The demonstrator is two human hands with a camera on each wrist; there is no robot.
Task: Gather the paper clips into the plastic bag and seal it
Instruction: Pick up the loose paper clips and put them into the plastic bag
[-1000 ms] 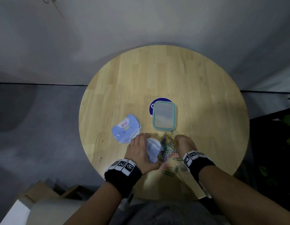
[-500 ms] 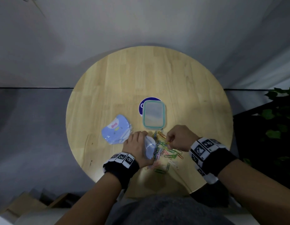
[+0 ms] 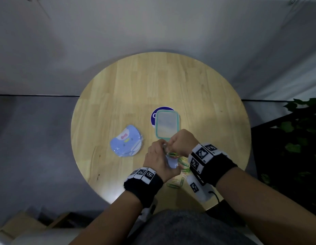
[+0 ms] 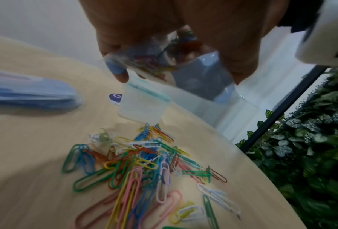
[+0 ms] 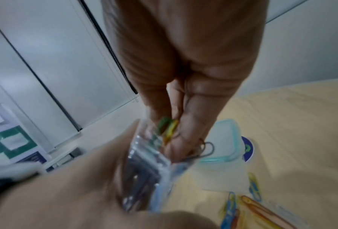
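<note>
My left hand (image 3: 158,156) holds a small clear plastic bag (image 3: 171,161) lifted above the round wooden table (image 3: 118,85), its mouth turned toward my right hand. My right hand (image 3: 182,142) pinches a bunch of coloured paper clips (image 5: 167,128) at the bag's (image 5: 144,167) mouth. Some clips show through the bag (image 4: 154,62) in the left wrist view. A loose pile of coloured paper clips (image 4: 140,162) lies on the table below both hands, partly hidden by my wrists in the head view (image 3: 182,165).
A clear lidded box with a teal rim (image 3: 167,123) stands just beyond my hands, on a round blue sticker (image 3: 159,110). A stack of blue printed bags (image 3: 126,141) lies to the left. Green plants (image 3: 298,138) stand past the table's right edge.
My right hand has picked clips off the pile and risen to the bag's mouth. My left hand has lifted the bag off the table and tilted it toward the right hand.
</note>
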